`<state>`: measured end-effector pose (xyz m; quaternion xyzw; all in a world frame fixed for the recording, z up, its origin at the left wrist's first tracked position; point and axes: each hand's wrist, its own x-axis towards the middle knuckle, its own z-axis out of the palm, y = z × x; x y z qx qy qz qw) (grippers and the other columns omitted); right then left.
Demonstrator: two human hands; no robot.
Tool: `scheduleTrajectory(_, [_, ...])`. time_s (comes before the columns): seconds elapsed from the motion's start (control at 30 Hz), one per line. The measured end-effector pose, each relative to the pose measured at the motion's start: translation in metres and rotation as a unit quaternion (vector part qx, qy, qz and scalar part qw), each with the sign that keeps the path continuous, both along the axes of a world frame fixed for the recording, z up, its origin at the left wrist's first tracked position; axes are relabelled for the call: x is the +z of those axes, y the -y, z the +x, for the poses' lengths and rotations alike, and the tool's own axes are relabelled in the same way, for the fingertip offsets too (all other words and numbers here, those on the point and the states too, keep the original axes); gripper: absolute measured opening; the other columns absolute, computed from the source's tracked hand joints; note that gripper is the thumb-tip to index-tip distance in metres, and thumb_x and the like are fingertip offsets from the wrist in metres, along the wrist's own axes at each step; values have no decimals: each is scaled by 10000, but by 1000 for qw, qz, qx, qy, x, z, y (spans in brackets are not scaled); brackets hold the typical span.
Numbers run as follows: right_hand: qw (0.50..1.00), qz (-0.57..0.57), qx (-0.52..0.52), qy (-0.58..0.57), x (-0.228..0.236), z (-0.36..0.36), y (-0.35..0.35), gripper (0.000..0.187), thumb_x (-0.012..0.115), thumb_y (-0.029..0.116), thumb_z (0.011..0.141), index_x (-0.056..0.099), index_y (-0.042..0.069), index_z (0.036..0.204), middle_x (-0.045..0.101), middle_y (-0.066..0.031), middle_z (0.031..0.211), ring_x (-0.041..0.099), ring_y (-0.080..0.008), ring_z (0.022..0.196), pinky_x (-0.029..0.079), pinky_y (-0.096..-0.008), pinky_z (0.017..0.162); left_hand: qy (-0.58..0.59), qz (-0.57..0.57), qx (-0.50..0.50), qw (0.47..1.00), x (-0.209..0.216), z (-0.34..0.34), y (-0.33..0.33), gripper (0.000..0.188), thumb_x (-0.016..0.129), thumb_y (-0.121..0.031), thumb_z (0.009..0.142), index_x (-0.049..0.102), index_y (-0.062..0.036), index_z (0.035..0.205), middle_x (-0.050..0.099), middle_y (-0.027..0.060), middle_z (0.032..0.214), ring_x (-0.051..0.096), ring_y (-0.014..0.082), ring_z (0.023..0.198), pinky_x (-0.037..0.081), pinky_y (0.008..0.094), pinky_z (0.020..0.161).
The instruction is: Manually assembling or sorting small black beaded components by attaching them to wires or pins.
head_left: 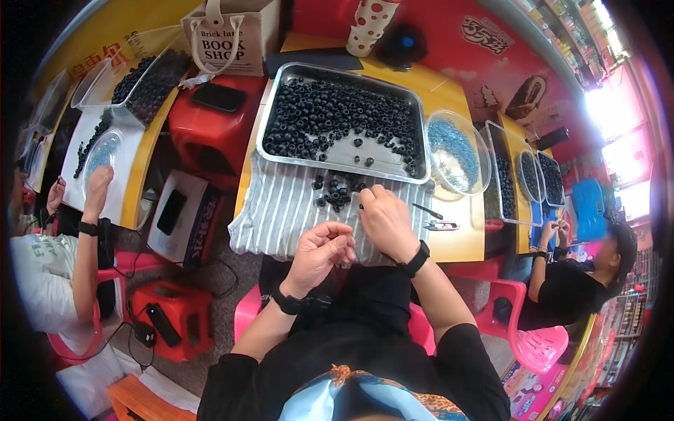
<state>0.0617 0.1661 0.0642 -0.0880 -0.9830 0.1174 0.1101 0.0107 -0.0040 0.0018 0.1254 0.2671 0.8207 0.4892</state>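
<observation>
My right hand [385, 219] is low over a grey-and-white striped cloth [281, 210], its fingers drawn together with a dark bead at their tips. Just beyond it lies a small heap of loose black beads [335, 193]. Nearer to me, my left hand [319, 258] is raised by the cloth's front edge, thumb and fingers pinched together; anything between them is too small to make out. A metal tray [337, 167] full of more black beads stands behind the heap. Right of my right hand lie a slim black tool [427, 211] and small thread snips [442, 226].
Right of the tray, a clear round tub [484, 175] holds fine blue pieces. A canvas bag [256, 38] and a spotted cup [371, 24] stand at the back. Red stools [210, 133] are on the left. Co-workers sit at tables on both sides, with beads before them.
</observation>
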Motion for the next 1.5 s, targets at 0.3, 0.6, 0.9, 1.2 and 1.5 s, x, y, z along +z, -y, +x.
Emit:
scheduleTrajectory(0.3, [998,2,34,-46,-1,11,5,63,562,47,753,548,16,807,550,-137,808,586,-339,768,484,-413,623,-36,-35,35,998,2,4,-3,183,561,-94,957,582,4,1110,659,96,959,657,153,772,520,247,659])
scheduleTrajectory(0.6, [846,-500,-68,-172,-2,38,49,34,637,-28,840,607,-24,824,595,-54,773,570,-103,617,456,-247,555,-58,-57,100,992,1,13,-7,146,572,-32,936,596,10,1074,644,75,951,651,143,805,542,266,705])
scheduleTrajectory(0.9, [937,-269,-106,-197,8,45,9,116,646,-39,784,621,-7,893,605,-139,837,619,-247,685,474,-319,568,-28,-47,58,997,2,8,-1,153,557,-44,947,599,7,1084,641,99,992,649,153,823,537,264,705])
scheduleTrajectory(1.2, [983,-162,-78,46,0,10,-40,93,634,105,753,595,21,757,634,-204,804,599,-421,784,465,-495,667,-48,-23,59,997,-1,6,-3,183,569,-38,942,603,15,1113,651,104,984,643,161,808,507,268,706])
scheduleTrajectory(1.5, [860,-485,-123,-105,-2,32,-23,82,656,13,819,662,-22,893,645,-45,711,590,-92,653,466,-247,598,-28,-39,63,997,1,7,-1,199,585,-61,937,594,0,1126,649,90,977,638,151,811,515,262,701])
